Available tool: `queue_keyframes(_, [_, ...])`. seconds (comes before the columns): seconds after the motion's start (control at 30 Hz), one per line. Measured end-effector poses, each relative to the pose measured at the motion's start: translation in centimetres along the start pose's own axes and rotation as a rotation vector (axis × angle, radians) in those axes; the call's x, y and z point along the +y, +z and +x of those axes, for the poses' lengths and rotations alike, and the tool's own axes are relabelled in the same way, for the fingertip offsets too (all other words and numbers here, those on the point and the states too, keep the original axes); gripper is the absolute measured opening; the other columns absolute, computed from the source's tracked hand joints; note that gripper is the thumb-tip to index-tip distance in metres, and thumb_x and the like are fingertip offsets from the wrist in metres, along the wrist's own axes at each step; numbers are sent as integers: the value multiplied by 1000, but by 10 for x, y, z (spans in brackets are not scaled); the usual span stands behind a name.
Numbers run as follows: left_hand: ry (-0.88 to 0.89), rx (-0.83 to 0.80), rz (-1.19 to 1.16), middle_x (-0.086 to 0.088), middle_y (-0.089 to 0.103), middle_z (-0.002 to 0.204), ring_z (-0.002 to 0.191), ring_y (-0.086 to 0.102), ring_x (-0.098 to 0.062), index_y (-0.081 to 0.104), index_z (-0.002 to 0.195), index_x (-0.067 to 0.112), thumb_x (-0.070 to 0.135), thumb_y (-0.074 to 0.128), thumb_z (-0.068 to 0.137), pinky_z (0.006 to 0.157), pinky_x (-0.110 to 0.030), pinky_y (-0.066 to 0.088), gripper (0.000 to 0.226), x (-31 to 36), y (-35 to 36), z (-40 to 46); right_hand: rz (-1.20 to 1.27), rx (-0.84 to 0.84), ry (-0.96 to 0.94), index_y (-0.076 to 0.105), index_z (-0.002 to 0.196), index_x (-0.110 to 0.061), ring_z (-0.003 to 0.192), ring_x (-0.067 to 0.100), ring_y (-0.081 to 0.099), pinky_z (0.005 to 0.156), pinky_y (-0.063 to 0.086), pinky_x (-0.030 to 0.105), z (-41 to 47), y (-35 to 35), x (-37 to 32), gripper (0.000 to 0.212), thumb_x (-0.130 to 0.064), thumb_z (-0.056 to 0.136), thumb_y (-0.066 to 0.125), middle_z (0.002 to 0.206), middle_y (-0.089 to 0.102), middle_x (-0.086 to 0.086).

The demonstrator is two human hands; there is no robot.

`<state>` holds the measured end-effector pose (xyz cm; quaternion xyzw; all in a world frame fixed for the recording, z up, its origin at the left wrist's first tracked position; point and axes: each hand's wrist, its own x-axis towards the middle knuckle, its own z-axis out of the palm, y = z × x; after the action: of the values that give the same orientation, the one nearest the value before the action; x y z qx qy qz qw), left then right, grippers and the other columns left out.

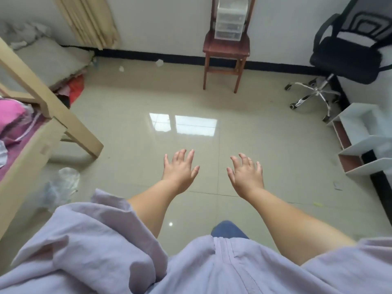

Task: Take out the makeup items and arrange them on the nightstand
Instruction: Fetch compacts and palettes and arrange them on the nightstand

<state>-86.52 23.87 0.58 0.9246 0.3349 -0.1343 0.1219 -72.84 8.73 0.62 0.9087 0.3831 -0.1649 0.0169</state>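
Glossy tiled floor [254, 145], dark wooden chair [226, 47], clear plastic drawers [229, 20]

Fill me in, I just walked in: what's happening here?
A person stands on the tiled floor with the left hand and right hand held out, fingers spread, holding nothing. Ahead, a clear drawer organizer sits on a wooden chair by the wall, untouched.
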Motion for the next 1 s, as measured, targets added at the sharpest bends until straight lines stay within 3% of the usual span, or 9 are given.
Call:
queue_keyframes(0.13, [88, -32, 18, -6, 7, 157, 145, 5, -21, 1, 150, 23, 47, 22, 99, 116, -51, -1, 60, 9, -19, 93, 19, 10, 66, 23, 146, -24, 142, 24, 18, 116, 10, 47, 79, -18, 24, 48, -41, 101, 24, 156, 17, 6])
queue_keyframes(0.53, [85, 18, -49, -5, 5, 158, 145, 4, -21, 1, 150, 23, 46, 21, 99, 117, -48, 0, 60, 43, -130, 377, 27, 34, 87, 22, 146, -24, 143, 22, 13, 117, 7, 46, 370, -135, 81, 48, -41, 101, 22, 156, 15, 5])
queue_keyframes(0.73, [42, -2, -20, -5, 7, 157, 145, 5, -20, 3, 151, 24, 47, 22, 99, 117, -48, 0, 60, 14, -168, 519, 7, 6, 43, 20, 147, -23, 143, 21, 13, 117, 7, 47, 515, -162, 72, 49, -41, 101, 21, 156, 14, 5])
queue_keyframes(1.0, [108, 41, 72, -6, 10, 157, 144, 8, -20, 4, 150, 24, 47, 23, 99, 117, -48, 4, 59, -26, -268, 744, 115, 67, 148, 23, 147, -23, 143, 22, 16, 116, 9, 46, 726, -231, 50, 49, -41, 101, 23, 156, 17, 5])
